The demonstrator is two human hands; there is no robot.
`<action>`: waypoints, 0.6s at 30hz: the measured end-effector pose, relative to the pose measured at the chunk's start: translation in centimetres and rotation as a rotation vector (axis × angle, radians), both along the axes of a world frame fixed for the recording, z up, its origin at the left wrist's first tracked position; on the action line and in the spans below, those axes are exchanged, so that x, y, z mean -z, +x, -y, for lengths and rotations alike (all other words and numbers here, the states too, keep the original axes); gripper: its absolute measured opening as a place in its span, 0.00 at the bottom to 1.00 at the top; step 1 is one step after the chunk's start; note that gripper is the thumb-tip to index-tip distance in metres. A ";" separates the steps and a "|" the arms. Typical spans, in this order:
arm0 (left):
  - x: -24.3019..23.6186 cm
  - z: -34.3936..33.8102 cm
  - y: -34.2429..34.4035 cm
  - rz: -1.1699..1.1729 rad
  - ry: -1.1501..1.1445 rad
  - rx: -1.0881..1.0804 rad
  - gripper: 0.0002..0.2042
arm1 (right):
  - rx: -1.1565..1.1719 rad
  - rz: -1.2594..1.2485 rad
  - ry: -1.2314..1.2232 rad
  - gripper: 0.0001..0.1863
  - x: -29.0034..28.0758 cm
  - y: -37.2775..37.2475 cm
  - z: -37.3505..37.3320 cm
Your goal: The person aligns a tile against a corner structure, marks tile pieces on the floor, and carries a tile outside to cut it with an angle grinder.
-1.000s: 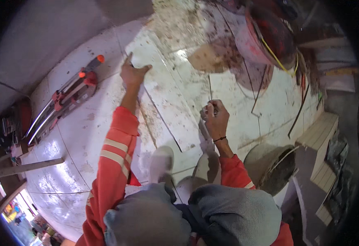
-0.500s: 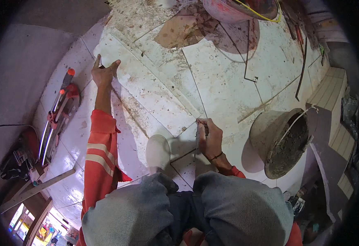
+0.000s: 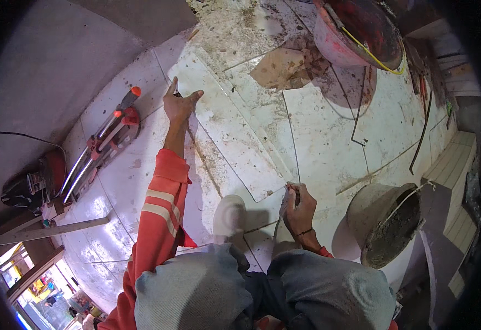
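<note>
The left hand (image 3: 181,103) spreads wide at the white tile (image 3: 226,129), seemingly steadying it; the right hand (image 3: 300,209) curls by its corner (its grip's contents can't be told).

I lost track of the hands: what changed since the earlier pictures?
The right hand moved nearer, along the right edge of the tile, to its near right corner. The left hand stayed spread at the tile's left edge; the tile cutter, red bucket and grey bucket stayed put.

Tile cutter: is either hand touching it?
No: the left hand is at the far end of the long tile, the right hand at its near end, and the tile cutter is apart from both.
</note>
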State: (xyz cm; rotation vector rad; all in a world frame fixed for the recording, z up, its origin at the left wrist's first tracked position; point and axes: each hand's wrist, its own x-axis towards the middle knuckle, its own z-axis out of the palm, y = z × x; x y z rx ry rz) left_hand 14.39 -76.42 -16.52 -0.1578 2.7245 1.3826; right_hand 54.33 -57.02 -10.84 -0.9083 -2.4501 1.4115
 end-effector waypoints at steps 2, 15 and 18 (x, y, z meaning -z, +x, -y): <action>-0.6 -0.2 -0.1 0.040 -0.024 -0.014 0.52 | 0.005 0.014 -0.006 0.10 -0.1 0.0 0.0; -2.7 -2.0 0.1 -0.101 -0.505 0.196 0.65 | 0.065 -0.012 -0.006 0.11 -1.3 -4.3 -2.8; -5.6 -2.8 0.7 -0.119 -0.567 0.360 0.69 | -0.095 -0.121 0.118 0.12 -1.5 -13.3 -5.5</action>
